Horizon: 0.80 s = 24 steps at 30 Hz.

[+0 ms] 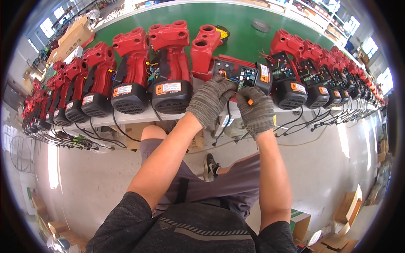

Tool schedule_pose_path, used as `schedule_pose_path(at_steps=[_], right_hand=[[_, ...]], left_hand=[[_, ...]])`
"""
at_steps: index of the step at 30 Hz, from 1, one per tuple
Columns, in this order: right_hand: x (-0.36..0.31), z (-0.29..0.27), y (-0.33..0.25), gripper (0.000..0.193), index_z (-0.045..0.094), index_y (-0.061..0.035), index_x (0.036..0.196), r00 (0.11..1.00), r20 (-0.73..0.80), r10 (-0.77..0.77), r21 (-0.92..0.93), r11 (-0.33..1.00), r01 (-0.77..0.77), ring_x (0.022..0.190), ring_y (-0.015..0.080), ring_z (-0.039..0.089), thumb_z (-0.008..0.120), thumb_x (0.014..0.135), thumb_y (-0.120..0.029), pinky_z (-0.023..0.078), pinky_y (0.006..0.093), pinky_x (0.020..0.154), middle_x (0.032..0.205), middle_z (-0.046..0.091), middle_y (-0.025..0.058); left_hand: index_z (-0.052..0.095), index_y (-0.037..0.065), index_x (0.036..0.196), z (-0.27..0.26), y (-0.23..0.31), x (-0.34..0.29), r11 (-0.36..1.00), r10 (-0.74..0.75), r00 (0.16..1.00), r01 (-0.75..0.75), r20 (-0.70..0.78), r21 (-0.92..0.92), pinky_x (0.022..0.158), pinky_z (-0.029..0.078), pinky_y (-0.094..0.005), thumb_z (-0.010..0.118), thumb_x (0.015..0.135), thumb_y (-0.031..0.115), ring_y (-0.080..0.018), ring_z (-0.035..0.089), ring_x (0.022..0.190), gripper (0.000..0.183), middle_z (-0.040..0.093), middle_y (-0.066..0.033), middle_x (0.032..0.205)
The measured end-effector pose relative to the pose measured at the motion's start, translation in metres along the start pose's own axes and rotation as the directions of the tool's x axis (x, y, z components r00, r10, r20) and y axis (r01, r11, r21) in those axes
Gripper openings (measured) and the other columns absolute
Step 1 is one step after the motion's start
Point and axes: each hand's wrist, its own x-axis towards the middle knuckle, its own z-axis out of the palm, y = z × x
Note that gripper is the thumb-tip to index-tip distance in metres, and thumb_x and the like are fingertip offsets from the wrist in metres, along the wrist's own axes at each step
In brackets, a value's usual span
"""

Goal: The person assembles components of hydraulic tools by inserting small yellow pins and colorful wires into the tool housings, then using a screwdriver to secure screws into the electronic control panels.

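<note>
In front of me a red pump (202,55) lies on its side, its black control box uncovered, with a green circuit board (248,77) and thin coloured wires (228,77) showing. My left hand (212,99), in a grey knit glove, rests at the box's left part. Its fingers are bent together beside the wires; what they pinch is hidden. My right hand (255,109), gloved alike, is closed at the board's near edge. Out of its fist shows the orange end of a slim tool (250,102), the rest covered by the fingers.
Several similar red pumps stand left (172,76) and right (291,84) along the bench, black cords (120,128) hanging off its front edge. On the green bench top (240,25) are a bowl of yellow small parts (222,33) and a round grey dish (261,25). Cardboard boxes (348,208) lie on the floor.
</note>
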Motion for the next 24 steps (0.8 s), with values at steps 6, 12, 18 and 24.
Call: schedule_pose_path(at_steps=[6, 12, 18, 24], right_hand=[[0.000, 0.001, -0.003, 0.010, 0.073, -0.0021, 0.098, 0.999, -0.003, 0.033, -0.042, 0.999, -0.033, 0.079, 0.0301, 0.070, 0.072, 0.090, -0.009, 0.055, 0.0375, 0.075, 0.091, 0.073, 0.0161], [-0.015, -0.019, 0.011, 0.013, 0.072, -0.0025, 0.098, 0.965, -0.113, 0.236, 0.104, 0.969, -0.224, 0.082, 0.0312, 0.068, 0.074, 0.089, -0.012, 0.054, 0.0402, 0.079, 0.095, 0.073, 0.0154], [-0.012, -0.018, -0.005, 0.026, 0.070, -0.0063, 0.114, 0.994, -0.092, 0.059, 0.055, 0.997, -0.054, 0.082, 0.0298, 0.068, 0.073, 0.089, -0.012, 0.055, 0.0402, 0.076, 0.093, 0.071, 0.0137], [0.007, -0.004, -0.004, 0.020, 0.069, -0.0090, 0.109, 0.986, 0.123, -0.116, -0.309, 0.939, 0.149, 0.086, 0.0355, 0.070, 0.065, 0.095, -0.022, 0.056, 0.0462, 0.075, 0.104, 0.070, 0.0158]], left_hand=[[0.074, 0.004, 0.110, 0.003, -0.001, 0.000, 0.998, -0.033, 0.999, 0.032, -0.013, -0.060, 0.087, 0.056, -0.0428, 0.072, 0.088, 0.005, -0.0348, 0.066, 0.100, 0.023, 0.069, -0.0167, 0.105], [0.075, 0.004, 0.107, 0.004, -0.002, 0.000, 0.996, -0.032, 0.997, 0.026, -0.068, -0.083, 0.084, 0.056, -0.0426, 0.074, 0.087, 0.005, -0.0348, 0.068, 0.095, 0.020, 0.069, -0.0166, 0.101], [0.076, 0.003, 0.107, -0.001, -0.002, 0.000, 0.996, -0.033, 0.999, 0.030, -0.037, -0.082, 0.082, 0.057, -0.0414, 0.075, 0.086, 0.004, -0.0345, 0.068, 0.093, 0.021, 0.069, -0.0171, 0.101], [0.075, 0.003, 0.107, 0.005, -0.006, -0.001, 0.996, -0.017, 0.998, 0.012, -0.058, -0.090, 0.082, 0.057, -0.0408, 0.074, 0.086, 0.002, -0.0345, 0.069, 0.094, 0.020, 0.069, -0.0160, 0.102]])
